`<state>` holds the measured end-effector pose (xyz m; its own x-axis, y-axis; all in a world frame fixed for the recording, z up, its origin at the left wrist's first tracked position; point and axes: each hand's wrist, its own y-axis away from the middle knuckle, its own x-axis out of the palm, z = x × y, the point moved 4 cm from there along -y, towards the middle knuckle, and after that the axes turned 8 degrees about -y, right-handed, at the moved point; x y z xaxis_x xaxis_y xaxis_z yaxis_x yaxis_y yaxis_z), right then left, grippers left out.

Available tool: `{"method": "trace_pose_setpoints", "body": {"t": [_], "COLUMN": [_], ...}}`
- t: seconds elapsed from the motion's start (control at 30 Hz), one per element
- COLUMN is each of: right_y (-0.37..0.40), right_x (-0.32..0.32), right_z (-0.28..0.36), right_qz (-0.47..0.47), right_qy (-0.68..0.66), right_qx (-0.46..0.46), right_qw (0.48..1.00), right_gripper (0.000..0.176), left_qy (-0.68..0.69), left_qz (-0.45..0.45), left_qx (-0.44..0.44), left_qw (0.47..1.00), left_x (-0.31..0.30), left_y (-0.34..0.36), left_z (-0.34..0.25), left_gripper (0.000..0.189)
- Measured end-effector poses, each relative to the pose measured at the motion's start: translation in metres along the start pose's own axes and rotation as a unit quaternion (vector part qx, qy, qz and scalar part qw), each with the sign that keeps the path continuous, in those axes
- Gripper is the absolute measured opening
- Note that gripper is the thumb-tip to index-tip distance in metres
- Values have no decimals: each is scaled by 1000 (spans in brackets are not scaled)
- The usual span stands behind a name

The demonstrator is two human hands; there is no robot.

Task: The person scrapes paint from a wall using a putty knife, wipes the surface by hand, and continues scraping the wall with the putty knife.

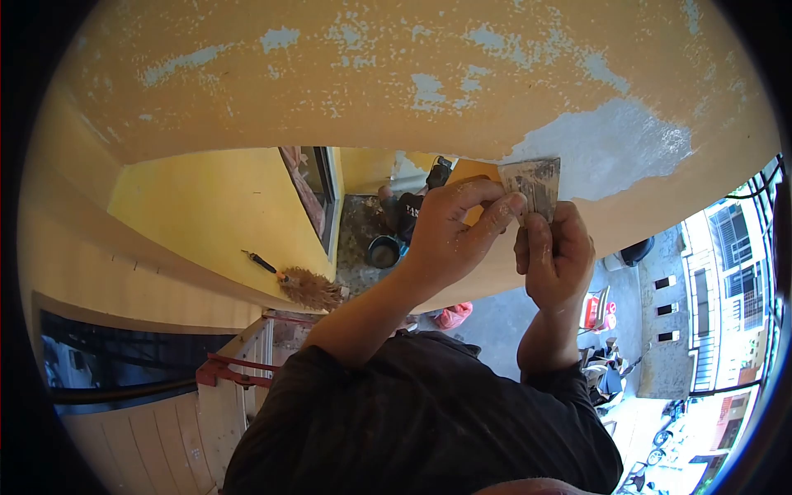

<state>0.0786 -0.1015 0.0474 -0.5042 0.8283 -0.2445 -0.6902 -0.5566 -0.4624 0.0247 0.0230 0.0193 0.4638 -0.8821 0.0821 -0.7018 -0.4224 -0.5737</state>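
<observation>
A worn, paint-smeared scraper blade is held up between both my hands, its broad end right by the peeled edge of the wall. My left hand pinches the blade's left side between thumb and fingers. Lower down, my right hand grips the scraper's near end, with the thumb on top; any handle is hidden by the fingers. Just beyond the blade, a grey bare patch shows where the orange paint is off. Smaller pale patches dot the painted surface above.
A frayed brush with a dark handle lies on the yellow ledge at left. Below, another person is near a dark bucket. A red metal frame stands at lower left. A pink bag rests on the ground.
</observation>
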Motion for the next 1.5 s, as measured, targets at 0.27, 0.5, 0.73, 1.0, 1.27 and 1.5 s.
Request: {"method": "trace_pose_setpoints", "body": {"t": [0.27, 0.5, 0.73, 1.0, 1.27, 1.5], "right_y": [-15, -10, -10, -12, -11, -13], "right_x": [7, 7, 6, 4, 11, 5], "right_z": [21, 14, 10, 10, 12, 11], "right_qz": [65, 53, 62, 76, 77, 73], "right_qy": [57, 20, -6, -37, -21, -6], "right_qx": [26, 64, 79, 93, 79, 78], "right_qw": [996, 996, 995, 992, 994, 994], "right_gripper": [13, 14, 16, 17, 19, 20], "left_qy": [18, 35, 36, 22, -7, 35], "left_qz": [-114, -81, -63, -124, -139, -130], "left_qx": [-21, -19, -17, -23, -17, -25], "left_qw": [993, 996, 997, 992, 990, 991], "left_x": [-8, -4, -2, 3, 0, 5], "left_y": [0, 5, 5, 8, 12, 8], "left_z": [-8, 4, 4, -3, -3, -7], "left_gripper": [20, 21, 18, 20, 17, 16]}}
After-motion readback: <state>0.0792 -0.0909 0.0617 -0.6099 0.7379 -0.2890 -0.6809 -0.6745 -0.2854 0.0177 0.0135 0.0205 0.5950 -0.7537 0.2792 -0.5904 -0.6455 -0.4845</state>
